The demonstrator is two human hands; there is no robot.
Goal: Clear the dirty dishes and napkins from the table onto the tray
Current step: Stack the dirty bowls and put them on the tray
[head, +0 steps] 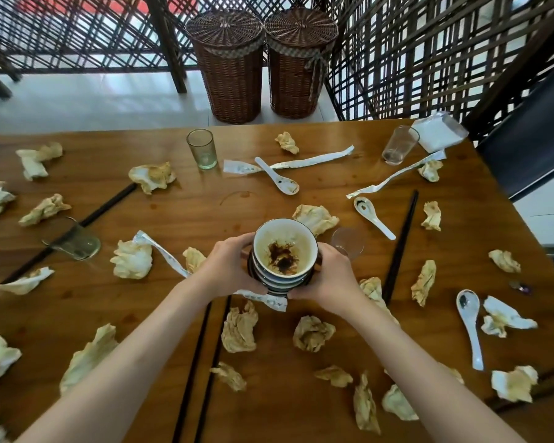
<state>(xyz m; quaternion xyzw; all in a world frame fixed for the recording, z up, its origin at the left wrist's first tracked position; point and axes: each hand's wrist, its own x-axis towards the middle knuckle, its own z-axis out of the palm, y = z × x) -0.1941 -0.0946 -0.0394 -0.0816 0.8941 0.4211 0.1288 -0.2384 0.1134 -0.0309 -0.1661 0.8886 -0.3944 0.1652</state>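
We held a stack of bowls (pixel 282 270) above the middle of the wooden table (pixel 301 199). The bowls were dark on the outside with pale bands, nested one in another. The top bowl was white within, its walls smeared with yellowish film and a dark brown blot of sauce at the bottom. Our left hand (pixel 227 266) curled round the stack's left side, and our right hand (pixel 327 276) curled round its right side, fingers wrapped low under the lowest bowl; both palms pressed against the stack. A torn paper sleeve (pixel 266 298) lay just under the stack. Crumpled, stained napkins (pixel 239 327) lay scattered all over the table, with white soup spoons (pixel 277 177), black chopsticks (pixel 400 244) and a clear glass (pixel 202 148).
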